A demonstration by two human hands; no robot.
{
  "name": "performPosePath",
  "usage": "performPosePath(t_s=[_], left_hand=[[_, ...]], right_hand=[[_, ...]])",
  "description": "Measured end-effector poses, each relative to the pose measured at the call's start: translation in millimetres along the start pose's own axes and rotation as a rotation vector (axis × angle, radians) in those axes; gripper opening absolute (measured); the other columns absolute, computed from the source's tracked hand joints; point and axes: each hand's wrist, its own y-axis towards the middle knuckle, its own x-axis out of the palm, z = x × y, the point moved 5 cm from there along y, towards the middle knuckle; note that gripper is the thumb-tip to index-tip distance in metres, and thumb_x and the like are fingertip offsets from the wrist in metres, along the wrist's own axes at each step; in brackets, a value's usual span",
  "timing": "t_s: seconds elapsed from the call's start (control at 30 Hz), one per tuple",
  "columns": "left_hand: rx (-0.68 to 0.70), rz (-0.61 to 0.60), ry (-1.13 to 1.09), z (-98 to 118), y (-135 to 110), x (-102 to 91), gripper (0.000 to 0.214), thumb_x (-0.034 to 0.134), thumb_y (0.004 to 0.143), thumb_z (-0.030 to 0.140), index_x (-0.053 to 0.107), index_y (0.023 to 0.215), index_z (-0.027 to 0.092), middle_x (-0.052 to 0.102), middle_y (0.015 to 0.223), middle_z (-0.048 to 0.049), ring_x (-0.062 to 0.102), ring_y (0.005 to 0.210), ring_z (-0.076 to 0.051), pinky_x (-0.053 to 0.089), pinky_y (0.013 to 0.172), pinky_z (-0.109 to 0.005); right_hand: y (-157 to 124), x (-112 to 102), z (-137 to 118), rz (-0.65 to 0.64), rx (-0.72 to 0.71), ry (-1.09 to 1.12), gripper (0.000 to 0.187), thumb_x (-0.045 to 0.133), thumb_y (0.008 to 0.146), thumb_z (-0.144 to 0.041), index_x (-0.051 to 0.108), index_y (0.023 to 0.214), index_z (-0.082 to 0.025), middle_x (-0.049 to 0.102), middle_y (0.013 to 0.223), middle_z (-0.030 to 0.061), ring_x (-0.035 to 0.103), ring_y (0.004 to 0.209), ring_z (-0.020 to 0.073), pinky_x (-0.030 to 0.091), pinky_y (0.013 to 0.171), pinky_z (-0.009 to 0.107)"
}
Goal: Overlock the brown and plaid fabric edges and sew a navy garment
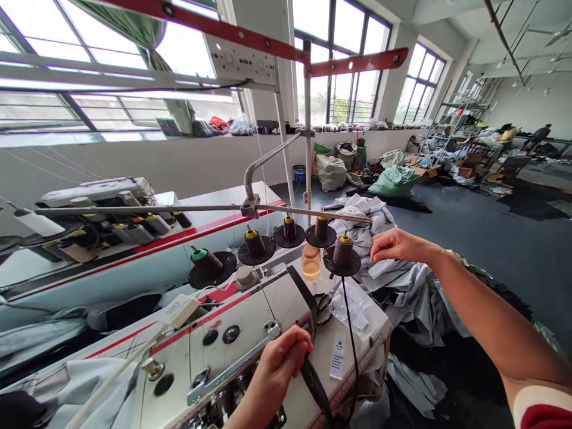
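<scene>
My left hand (283, 360) is closed in a pinch over the right end of a white sewing machine (205, 333). What its fingers hold, if anything, is too fine to make out. Raised to the right, my right hand (393, 245) is also pinched, beside a cone of brown thread (344, 251) on a black spool holder; anything between the fingertips cannot be seen. More thread cones stand on the same rack, among them one with a green top (206, 262). A black cable (348, 333) hangs below the nearest cone.
A glass jar of yellowish liquid (311, 262), a clear plastic bag (353, 307) and a white label card (338, 356) are on the machine table. A metal thread stand (308, 119) rises ahead. Grey fabric (415, 292) is heaped at right. Other people are far off.
</scene>
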Motion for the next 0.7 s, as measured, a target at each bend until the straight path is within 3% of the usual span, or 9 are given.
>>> performPosePath(t_s=[0.13, 0.2, 0.27, 0.33, 0.4, 0.47, 0.57, 0.63, 0.7], left_hand=[[-0.023, -0.148, 0.273, -1.6, -1.9, 9.1, 0.028, 0.050, 0.086, 0.044, 0.062, 0.081, 0.019, 0.050, 0.061, 0.0000, 0.041, 0.054, -0.011, 0.030, 0.051, -0.020], [0.048, -0.163, 0.456, 16.0, -1.9, 16.0, 0.018, 0.059, 0.081, 0.037, 0.067, 0.087, 0.022, 0.061, 0.074, -0.0032, 0.050, 0.061, -0.013, 0.034, 0.056, -0.022], [0.147, -0.091, 0.500, 44.4, 4.4, 24.0, 0.018, 0.060, 0.079, 0.033, 0.069, 0.093, 0.026, 0.065, 0.088, -0.0051, 0.057, 0.068, -0.015, 0.038, 0.062, -0.023], [0.205, 0.002, 0.341, 73.4, 20.0, 33.1, 0.025, 0.054, 0.084, 0.034, 0.066, 0.104, 0.026, 0.064, 0.100, -0.0067, 0.059, 0.068, -0.014, 0.041, 0.059, -0.023], [0.208, 0.057, 0.041, 94.3, 44.3, 43.0, 0.040, 0.053, 0.084, 0.039, 0.052, 0.122, 0.026, 0.058, 0.118, -0.0098, 0.059, 0.063, -0.012, 0.040, 0.049, -0.021], [0.169, 0.030, -0.258, 105.3, 71.3, 54.5, 0.061, 0.061, 0.078, 0.044, 0.039, 0.130, 0.023, 0.053, 0.123, -0.0135, 0.059, 0.061, -0.011, 0.039, 0.043, -0.020], [0.130, -0.089, -0.491, 114.4, 99.9, 68.1, 0.050, 0.066, 0.074, 0.047, 0.052, 0.109, 0.014, 0.061, 0.086, -0.0061, 0.052, 0.054, -0.007, 0.036, 0.045, -0.016], [0.173, -0.043, -0.569, 119.9, 107.7, 64.5, 0.034, 0.066, 0.075, 0.043, 0.057, 0.085, 0.012, 0.050, 0.062, 0.0023, 0.041, 0.049, -0.003, 0.029, 0.044, -0.013], [0.233, 0.054, -0.636, 123.9, 109.7, 54.0, 0.029, 0.069, 0.074, 0.039, 0.055, 0.074, 0.013, 0.043, 0.056, 0.0051, 0.034, 0.048, -0.002, 0.025, 0.044, -0.012]], right_hand=[[8.8, -1.4, -7.4, -0.018, -0.030, -0.038, 0.027, 0.065, 0.078, -0.038, 0.071, 0.073, -0.012, 0.061, 0.070, 0.0035, 0.053, 0.065, 0.0111, 0.041, 0.061, 0.024], [11.8, 1.3, -16.4, -0.041, -0.037, -0.076, 0.025, 0.063, 0.079, -0.036, 0.070, 0.074, -0.012, 0.062, 0.070, 0.0031, 0.053, 0.065, 0.0113, 0.040, 0.060, 0.023], [14.1, 4.4, -28.1, -0.060, -0.048, -0.137, 0.022, 0.062, 0.079, -0.032, 0.070, 0.074, -0.013, 0.062, 0.069, 0.0022, 0.053, 0.064, 0.0109, 0.039, 0.059, 0.022], [16.3, 6.6, -41.9, -0.067, -0.083, -0.192, 0.019, 0.061, 0.080, -0.029, 0.069, 0.074, -0.013, 0.062, 0.068, 0.0013, 0.053, 0.064, 0.0106, 0.039, 0.059, 0.021], [18.5, 7.1, -56.0, -0.063, -0.139, -0.222, 0.017, 0.060, 0.080, -0.026, 0.069, 0.072, -0.013, 0.062, 0.068, 0.0005, 0.053, 0.063, 0.0103, 0.038, 0.060, 0.021], [20.8, 5.2, -67.2, -0.045, -0.188, -0.243, 0.018, 0.059, 0.081, -0.025, 0.068, 0.072, -0.013, 0.061, 0.066, -0.0003, 0.052, 0.062, 0.0095, 0.037, 0.059, 0.020], [25.8, -2.9, -76.3, 0.034, -0.213, -0.268, 0.019, 0.058, 0.082, -0.026, 0.066, 0.071, -0.013, 0.058, 0.062, -0.0014, 0.048, 0.059, 0.0087, 0.035, 0.058, 0.020], [30.5, -9.3, -78.2, 0.097, -0.209, -0.217, 0.020, 0.059, 0.081, -0.028, 0.066, 0.071, -0.012, 0.056, 0.062, -0.0013, 0.046, 0.060, 0.0089, 0.035, 0.058, 0.021], [36.4, -14.4, -77.6, 0.162, -0.206, -0.120, 0.022, 0.060, 0.079, -0.032, 0.064, 0.070, -0.012, 0.053, 0.061, -0.0016, 0.043, 0.059, 0.0086, 0.033, 0.056, 0.021]])
